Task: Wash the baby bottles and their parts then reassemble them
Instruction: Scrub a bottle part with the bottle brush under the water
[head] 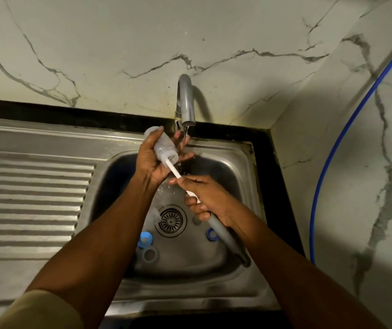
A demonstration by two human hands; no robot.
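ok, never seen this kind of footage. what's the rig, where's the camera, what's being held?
No machine here: a person works with bare hands. The single picture comes from a camera worn on their head, looking down over a steel sink. The left hand grips a clear bottle under the faucet. The right hand holds a brush by its handle, with the white shaft pushed into the bottle's mouth. On the sink floor, near the drain, lie a light blue ring, a darker blue ring and a grey round part. A ribbed drainboard sits to the left.
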